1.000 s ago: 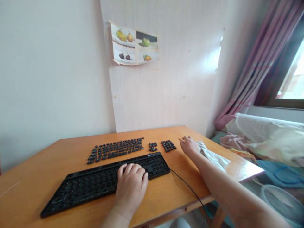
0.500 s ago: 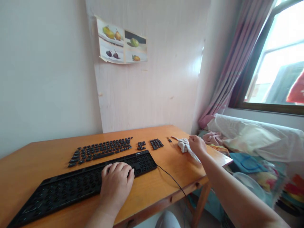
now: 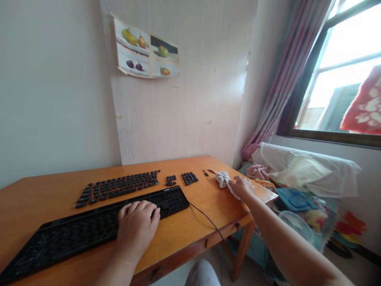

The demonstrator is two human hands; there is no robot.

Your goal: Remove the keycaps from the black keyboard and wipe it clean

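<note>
My left hand (image 3: 138, 224) lies over the middle of a black keyboard (image 3: 80, 230) stripped of its keycaps, fingers curled over it toward the far edge. My right hand (image 3: 242, 187) reaches to the right side of the table, beside a crumpled white cloth (image 3: 222, 179). Its fingers are loosely spread at the cloth's near end; I cannot tell whether they touch it. Behind the keyboard lie the removed keycaps, in a large block (image 3: 119, 185), a small cluster (image 3: 170, 180) and a number-pad group (image 3: 189, 178).
A thin stick-like end (image 3: 212, 171) shows beyond the cloth, near a small dark piece (image 3: 206, 174). The keyboard's cable (image 3: 208, 217) runs over the front edge of the orange wooden table (image 3: 178, 234). A heap of fabrics and a clear plastic tub (image 3: 294, 224) are right of the table.
My right hand has loosened from a closed fist to spread fingers beside the cloth. My left hand stays on the keyboard. The view has turned slightly right.
</note>
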